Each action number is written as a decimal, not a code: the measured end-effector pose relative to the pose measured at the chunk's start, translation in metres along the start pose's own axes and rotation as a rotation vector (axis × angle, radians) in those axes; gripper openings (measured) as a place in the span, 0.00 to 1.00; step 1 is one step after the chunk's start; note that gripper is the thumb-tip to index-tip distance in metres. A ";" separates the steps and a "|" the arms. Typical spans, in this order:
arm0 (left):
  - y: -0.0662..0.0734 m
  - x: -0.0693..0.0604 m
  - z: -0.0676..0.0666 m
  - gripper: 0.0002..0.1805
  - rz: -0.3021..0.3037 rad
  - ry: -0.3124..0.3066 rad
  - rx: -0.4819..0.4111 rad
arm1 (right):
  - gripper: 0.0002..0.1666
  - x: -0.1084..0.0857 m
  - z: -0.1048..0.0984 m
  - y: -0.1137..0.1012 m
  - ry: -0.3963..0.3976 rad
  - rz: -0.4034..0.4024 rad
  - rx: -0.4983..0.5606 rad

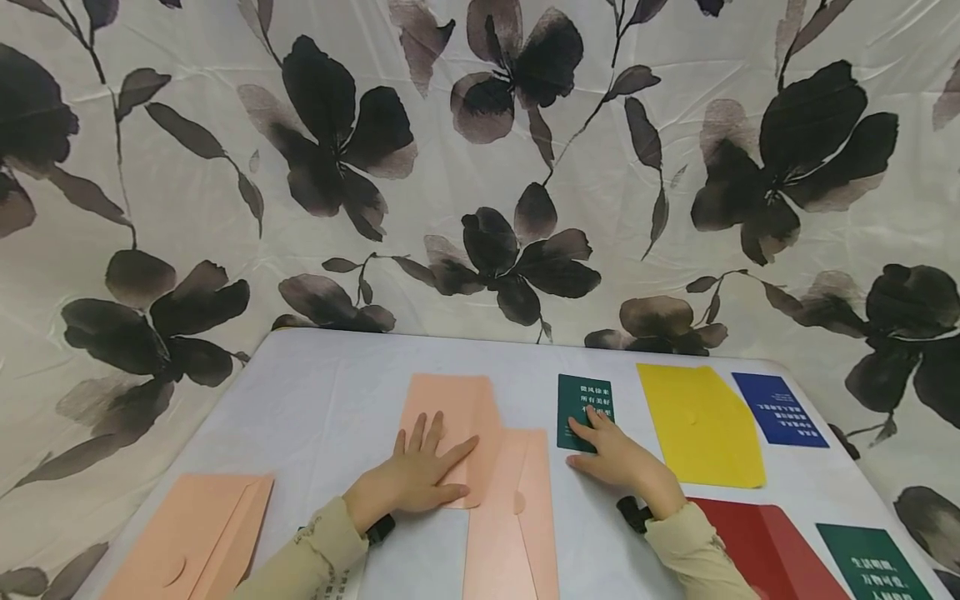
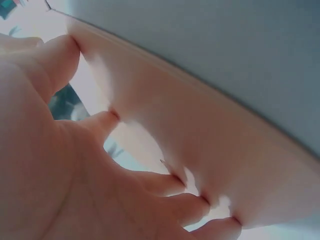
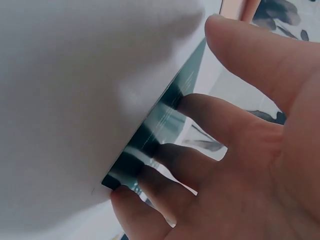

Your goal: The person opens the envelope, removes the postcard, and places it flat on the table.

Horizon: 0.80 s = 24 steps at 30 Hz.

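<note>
My left hand (image 1: 417,471) lies with spread fingers on a peach envelope (image 1: 457,400) near the middle of the table. In the left wrist view its fingertips touch the envelope's surface (image 2: 165,105). Overlapping that envelope's lower right is a second peach envelope (image 1: 510,533) with a flap. My right hand (image 1: 618,454) rests its fingertips on a dark green card (image 1: 573,400) with white writing. The right wrist view shows the fingers straight on the green card (image 3: 170,107), the thumb on the white tabletop beside it. Part of the card's writing is hidden by the fingers.
To the right lie a yellow envelope (image 1: 701,425), a blue card (image 1: 780,408), a red envelope (image 1: 765,542) and another green card (image 1: 870,558). At the left front is a thick peach envelope (image 1: 195,533). A printed sheet (image 1: 345,583) shows partly under the left sleeve. Floral cloth (image 1: 420,183) hangs behind.
</note>
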<state>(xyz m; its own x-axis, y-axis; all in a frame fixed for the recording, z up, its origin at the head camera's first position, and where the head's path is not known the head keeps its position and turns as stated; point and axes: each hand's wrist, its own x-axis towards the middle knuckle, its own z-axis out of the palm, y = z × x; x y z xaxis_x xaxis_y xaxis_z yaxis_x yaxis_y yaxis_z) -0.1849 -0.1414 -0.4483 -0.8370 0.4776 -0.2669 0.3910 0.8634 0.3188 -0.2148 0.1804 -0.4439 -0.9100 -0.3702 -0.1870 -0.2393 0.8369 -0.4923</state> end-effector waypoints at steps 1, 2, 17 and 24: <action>-0.002 0.000 -0.001 0.38 -0.004 0.001 -0.001 | 0.38 0.002 0.000 0.000 0.003 0.005 -0.004; -0.005 0.000 -0.002 0.38 -0.007 -0.001 -0.003 | 0.38 0.005 0.001 -0.001 0.006 0.006 -0.006; -0.032 0.001 -0.014 0.38 -0.045 0.000 -0.014 | 0.28 0.039 0.001 -0.013 0.029 -0.011 -0.041; -0.038 0.001 -0.019 0.37 -0.049 -0.007 -0.025 | 0.29 0.051 0.002 -0.022 0.021 0.004 -0.059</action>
<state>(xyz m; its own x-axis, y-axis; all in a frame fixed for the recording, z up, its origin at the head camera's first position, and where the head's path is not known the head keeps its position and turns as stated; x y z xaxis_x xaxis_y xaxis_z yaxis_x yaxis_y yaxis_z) -0.2077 -0.1765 -0.4432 -0.8523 0.4357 -0.2893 0.3394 0.8816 0.3279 -0.2552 0.1423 -0.4449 -0.9178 -0.3589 -0.1701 -0.2549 0.8608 -0.4405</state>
